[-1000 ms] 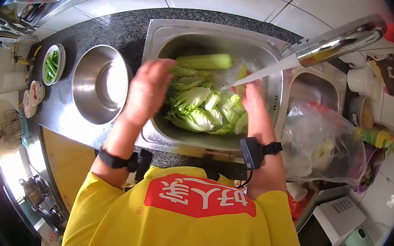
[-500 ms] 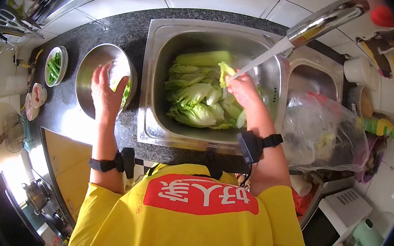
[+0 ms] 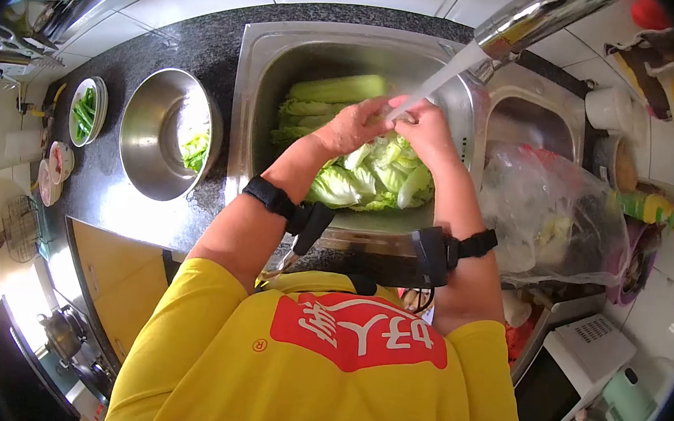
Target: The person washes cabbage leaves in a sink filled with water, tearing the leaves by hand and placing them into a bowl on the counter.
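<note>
Water from the faucet (image 3: 529, 21) runs onto my two hands, which are close together above the large sink (image 3: 275, 56). My left hand (image 3: 352, 128) has its fingers curled near the stream, touching a leaf piece too small to make out well. My right hand (image 3: 426, 131) pinches that same small piece in the water. Beneath them, lettuce leaves (image 3: 356, 184) lie in the sink, with a thick pale green stalk (image 3: 337, 87) behind them. A steel bowl (image 3: 148, 133) on the left holds a few green leaves (image 3: 195, 150).
Stacked plates with green peppers (image 3: 84, 112) and small bowls (image 3: 57, 163) stand at the far left. Right of the large sink are a small sink (image 3: 530, 132) and a clear plastic bag (image 3: 549, 225). A white microwave (image 3: 584, 360) sits lower right.
My left hand has moved from above the steel bowl to the water beside my right hand. Green leaves now show in the bowl, which looked bare a second ago.
</note>
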### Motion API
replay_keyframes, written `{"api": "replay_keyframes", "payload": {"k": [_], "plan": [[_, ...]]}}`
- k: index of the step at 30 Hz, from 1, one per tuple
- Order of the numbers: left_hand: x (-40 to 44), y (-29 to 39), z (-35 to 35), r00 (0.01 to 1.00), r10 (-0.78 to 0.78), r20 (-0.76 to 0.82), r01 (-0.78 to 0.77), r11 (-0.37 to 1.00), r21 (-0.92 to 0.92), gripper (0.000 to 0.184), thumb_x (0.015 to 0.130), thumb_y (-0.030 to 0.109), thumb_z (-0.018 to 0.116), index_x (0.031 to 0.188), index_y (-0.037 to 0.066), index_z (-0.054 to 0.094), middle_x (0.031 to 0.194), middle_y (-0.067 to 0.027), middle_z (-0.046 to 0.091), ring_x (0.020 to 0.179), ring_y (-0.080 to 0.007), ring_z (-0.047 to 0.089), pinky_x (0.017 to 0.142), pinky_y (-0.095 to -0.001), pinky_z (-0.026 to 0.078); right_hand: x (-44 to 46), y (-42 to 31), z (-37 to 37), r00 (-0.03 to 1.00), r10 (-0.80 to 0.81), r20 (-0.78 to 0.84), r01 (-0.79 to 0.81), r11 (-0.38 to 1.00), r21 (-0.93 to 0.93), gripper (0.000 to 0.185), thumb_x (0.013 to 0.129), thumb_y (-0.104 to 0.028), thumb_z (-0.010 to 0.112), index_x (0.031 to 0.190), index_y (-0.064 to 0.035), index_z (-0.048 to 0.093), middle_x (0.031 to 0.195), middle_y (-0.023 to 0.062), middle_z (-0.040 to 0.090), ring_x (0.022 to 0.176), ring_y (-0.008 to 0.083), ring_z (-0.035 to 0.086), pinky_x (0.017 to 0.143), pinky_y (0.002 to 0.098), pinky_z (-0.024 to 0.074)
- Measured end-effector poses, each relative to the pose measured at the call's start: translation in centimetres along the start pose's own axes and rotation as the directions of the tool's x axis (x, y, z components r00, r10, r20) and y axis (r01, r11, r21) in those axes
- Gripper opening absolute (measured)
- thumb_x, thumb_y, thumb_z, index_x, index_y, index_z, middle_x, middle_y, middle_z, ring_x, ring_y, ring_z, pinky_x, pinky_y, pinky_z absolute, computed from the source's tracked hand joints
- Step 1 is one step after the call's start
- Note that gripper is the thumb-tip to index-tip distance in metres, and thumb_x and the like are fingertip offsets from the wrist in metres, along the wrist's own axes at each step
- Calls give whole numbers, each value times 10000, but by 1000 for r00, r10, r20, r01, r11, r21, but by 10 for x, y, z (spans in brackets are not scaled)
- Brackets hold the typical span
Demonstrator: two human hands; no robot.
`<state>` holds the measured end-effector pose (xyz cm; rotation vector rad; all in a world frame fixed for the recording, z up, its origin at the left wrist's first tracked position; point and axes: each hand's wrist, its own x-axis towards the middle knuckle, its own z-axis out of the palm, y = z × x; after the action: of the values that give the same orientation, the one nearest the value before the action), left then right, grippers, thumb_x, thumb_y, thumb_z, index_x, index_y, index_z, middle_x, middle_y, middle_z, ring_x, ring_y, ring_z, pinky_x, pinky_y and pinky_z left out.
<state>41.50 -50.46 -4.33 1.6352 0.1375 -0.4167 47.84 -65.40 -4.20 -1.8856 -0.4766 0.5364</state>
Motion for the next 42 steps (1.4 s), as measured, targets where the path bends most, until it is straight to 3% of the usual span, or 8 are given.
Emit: {"api": "replay_keyframes", "payload": {"k": [9, 15, 21, 24, 30, 35, 38, 42], "plan": [[-12, -20, -11, 1000, -15, -23, 24, 883, 468, 470, 802, 370, 556, 1136, 47, 486, 959, -209, 577, 910, -305, 555, 773, -371, 431, -6, 11, 6, 976, 90, 200, -133, 968, 212, 289, 698, -24, 605, 984, -13, 570, 902, 75, 620, 782, 129, 581, 718, 250, 458], [-73, 17, -34, 913, 282, -295, 33, 670, 741, 339, 766, 264, 594, 1016, 44, 535, 944, -179, 567, 875, -348, 542, 755, -402, 438, -18, 61, 7, 977, 122, 175, 65, 612, -788, 387, 736, -55, 581, 1088, -216, 565, 1195, 54, 485, 1119, 243, 436, 907, 367, 385], [-146, 65, -93, 666, 409, -624, 333, 585, 739, 269, 745, 143, 622, 984, 47, 544, 926, -147, 579, 857, -302, 557, 749, -376, 443, -16, 51, 16, 910, 185, 371, 277, 393, -877, 234, 728, -162, 621, 959, -124, 607, 1129, 70, 523, 1150, 239, 415, 917, 384, 373], [-179, 31, -134, 646, 349, -679, 467, 524, 713, 334, 772, 247, 603, 1026, 46, 521, 958, -162, 570, 893, -315, 548, 770, -389, 436, -13, 68, 11, 997, 66, 33, -38, 848, -528, 312, 698, -234, 681, 947, -70, 590, 815, 83, 636, 780, 241, 614, 708, 348, 481], [-175, 38, -107, 557, 565, -610, 496, 363, 789, 441, 742, 204, 650, 1124, 69, 475, 1051, -184, 516, 954, -304, 525, 811, -379, 431, -2, 32, 19, 981, 140, 132, -167, 960, 227, 327, 737, -185, 673, 984, -10, 548, 922, 93, 606, 796, 179, 575, 706, 296, 451], [-95, 31, -33, 939, -18, -343, 43, 997, 65, 389, 881, 274, 486, 1179, 27, 451, 1019, -108, 566, 900, -141, 537, 765, -262, 432, -3, 13, 37, 999, 30, -26, -30, 1000, -2, 268, 697, -96, 686, 922, -23, 560, 898, 123, 597, 841, 214, 574, 705, 298, 462], [-36, -8, 0, 921, -375, -103, 270, 808, -523, 512, 863, 496, 388, 1113, 54, 456, 1069, -105, 520, 943, -191, 516, 754, -331, 426, -13, 11, 39, 982, -150, -112, 125, 971, -204, 230, 661, 8, 619, 881, -24, 561, 932, 157, 569, 877, 284, 563, 717, 333, 468], [11, -49, 35, 999, 33, -32, -45, 548, -835, 338, 879, 362, 448, 1009, 59, 519, 903, -62, 565, 794, -160, 542, 693, -306, 445, -28, 9, 29, 925, -359, -123, 299, 889, -347, 286, 629, 79, 530, 892, -27, 567, 990, 150, 554, 892, 295, 555, 740, 346, 465]]}}
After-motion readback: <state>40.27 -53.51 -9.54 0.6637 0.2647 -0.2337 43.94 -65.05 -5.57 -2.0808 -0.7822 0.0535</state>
